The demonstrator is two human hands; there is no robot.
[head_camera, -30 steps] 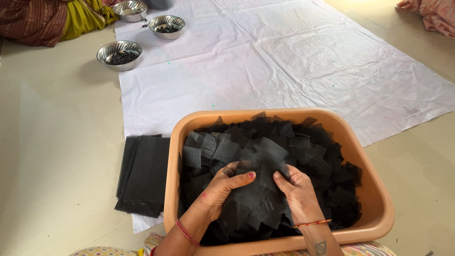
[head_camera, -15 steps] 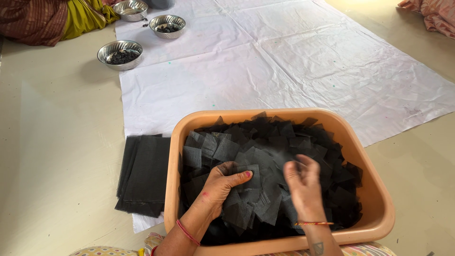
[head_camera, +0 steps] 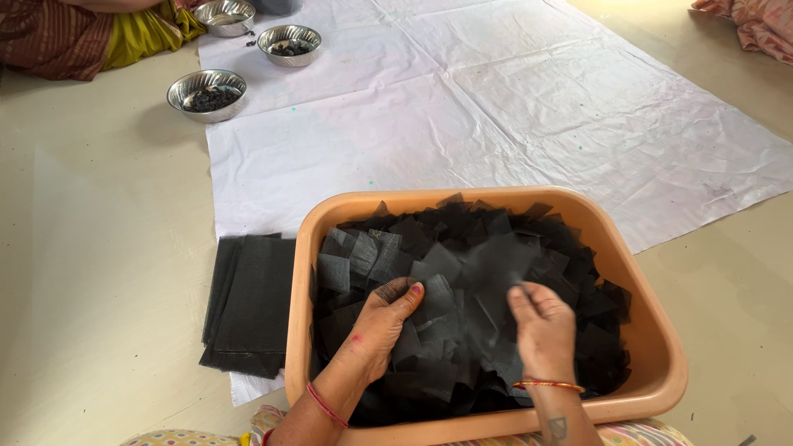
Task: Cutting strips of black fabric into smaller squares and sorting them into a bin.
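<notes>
An orange plastic tub (head_camera: 652,330) sits in front of me, filled with several loose black mesh squares (head_camera: 462,248). My left hand (head_camera: 380,326) lies on the pile at its near left, thumb and fingers pinching a few squares. My right hand (head_camera: 541,326) is raised over the middle of the tub, fingertips pinched on one thin black mesh square (head_camera: 496,264) that hangs lifted above the heap. Red bangles circle both wrists.
A neat stack of black mesh sheets (head_camera: 248,301) lies on the floor left of the tub. A large white sheet (head_camera: 512,107) covers the floor beyond. Three steel bowls (head_camera: 206,92) stand at the far left near another person's striped clothing (head_camera: 66,41).
My right hand has lifted and moved right, pulling one mesh square up off the pile. My left hand has stayed on the pile and shifted its grip slightly.
</notes>
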